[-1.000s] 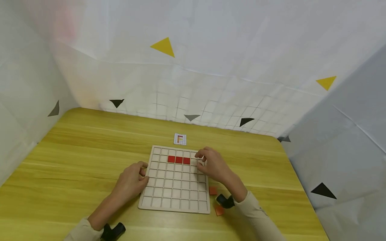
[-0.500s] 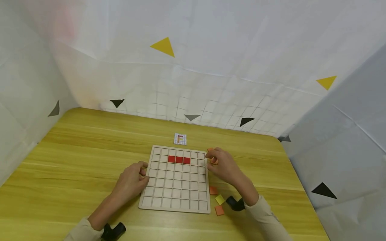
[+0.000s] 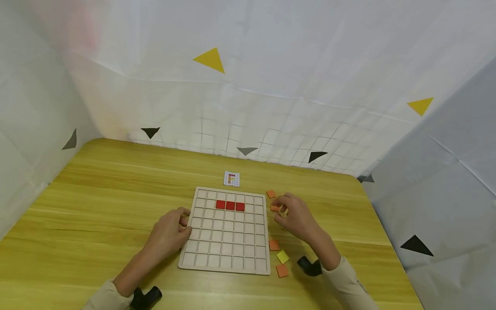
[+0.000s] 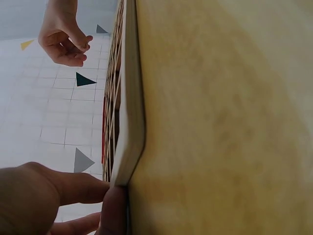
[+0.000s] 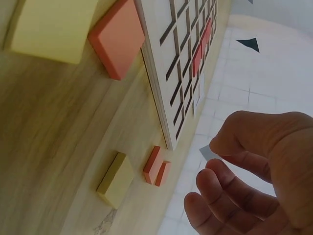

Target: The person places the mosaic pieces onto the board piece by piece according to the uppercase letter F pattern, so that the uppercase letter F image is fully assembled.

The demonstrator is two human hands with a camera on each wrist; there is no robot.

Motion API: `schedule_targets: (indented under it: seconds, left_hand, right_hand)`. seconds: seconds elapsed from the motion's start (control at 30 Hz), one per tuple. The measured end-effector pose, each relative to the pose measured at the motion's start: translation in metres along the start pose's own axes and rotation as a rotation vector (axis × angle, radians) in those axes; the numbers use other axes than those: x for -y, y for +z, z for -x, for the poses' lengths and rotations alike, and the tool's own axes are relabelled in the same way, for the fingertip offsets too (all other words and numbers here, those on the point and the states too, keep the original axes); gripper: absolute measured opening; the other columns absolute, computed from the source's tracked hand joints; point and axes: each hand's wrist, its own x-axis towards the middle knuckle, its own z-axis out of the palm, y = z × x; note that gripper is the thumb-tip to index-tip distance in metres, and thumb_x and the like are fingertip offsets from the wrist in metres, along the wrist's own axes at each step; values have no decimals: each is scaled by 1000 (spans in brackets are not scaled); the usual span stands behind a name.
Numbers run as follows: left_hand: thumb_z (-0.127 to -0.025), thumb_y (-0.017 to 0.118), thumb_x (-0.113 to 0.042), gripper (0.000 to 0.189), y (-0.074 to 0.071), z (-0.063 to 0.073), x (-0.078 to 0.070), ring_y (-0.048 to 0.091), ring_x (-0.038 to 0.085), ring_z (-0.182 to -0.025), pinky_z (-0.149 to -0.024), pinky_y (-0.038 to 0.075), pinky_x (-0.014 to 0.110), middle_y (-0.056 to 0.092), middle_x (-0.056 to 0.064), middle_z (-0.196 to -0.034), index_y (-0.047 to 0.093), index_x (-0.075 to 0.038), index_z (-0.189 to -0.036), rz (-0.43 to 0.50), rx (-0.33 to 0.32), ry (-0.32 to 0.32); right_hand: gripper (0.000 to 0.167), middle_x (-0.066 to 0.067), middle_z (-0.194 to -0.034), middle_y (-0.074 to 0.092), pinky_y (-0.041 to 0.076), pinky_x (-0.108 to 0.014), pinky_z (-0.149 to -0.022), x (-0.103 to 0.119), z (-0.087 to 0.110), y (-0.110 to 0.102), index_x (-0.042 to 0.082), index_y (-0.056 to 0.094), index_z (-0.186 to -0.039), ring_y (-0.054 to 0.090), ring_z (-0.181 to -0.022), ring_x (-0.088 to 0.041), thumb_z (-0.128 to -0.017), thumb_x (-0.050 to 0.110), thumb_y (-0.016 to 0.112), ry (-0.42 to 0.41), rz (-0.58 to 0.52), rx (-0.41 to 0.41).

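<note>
A pale wooden grid board lies on the table with three red tiles side by side in its second row. My left hand rests at the board's left edge, its thumb and fingertips against the side; in the left wrist view a fingertip touches the board's corner. Right of the board, my right hand hovers with loosely curled fingers over an orange tile. Nothing shows between its thumb and fingers in the right wrist view. A yellow tile, hidden in the head view, lies below that hand.
Another orange tile lies by the board's far right corner. Nearer, along the right side, are an orange tile, a yellow tile and one more orange tile. A small printed card sits beyond the board.
My right hand has moved right, off the board to the tiles beside it, uncovering the nearer yellow tile and the far orange ones. The left hand and red tiles stay put.
</note>
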Motion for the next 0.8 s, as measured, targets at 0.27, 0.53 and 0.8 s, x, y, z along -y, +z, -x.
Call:
schedule_targets:
  seconds: [0.27,0.53,0.8]
  left_hand:
    - [-84,72,-4,37,-1,0,0,59,15,-74,-63,47,33,58,3,-85,63,4,-119,7,5,-6]
    - [-84,73,-5,37,0,-1,1,59,14,-74,-63,47,32,58,2,-85,63,3,-119,7,8,-8]
    - [-84,73,-5,37,0,-1,2,59,14,-74,-62,47,32,58,2,-85,63,4,-119,2,5,0]
  right_hand:
    - [25,-5,-98,64,50,-33,-67,-4,6,0,6,72,-103,60,-81,-19,-80,0,77,13,4,-22]
    - [22,-5,-97,64,50,-31,-65,-5,10,1,7,73,-102,59,-80,-17,-81,1,76,25,3,-19]
    - [24,-5,-96,64,51,-31,-66,-7,14,3,7,73,-102,59,-80,-18,-80,1,77,43,-1,-13]
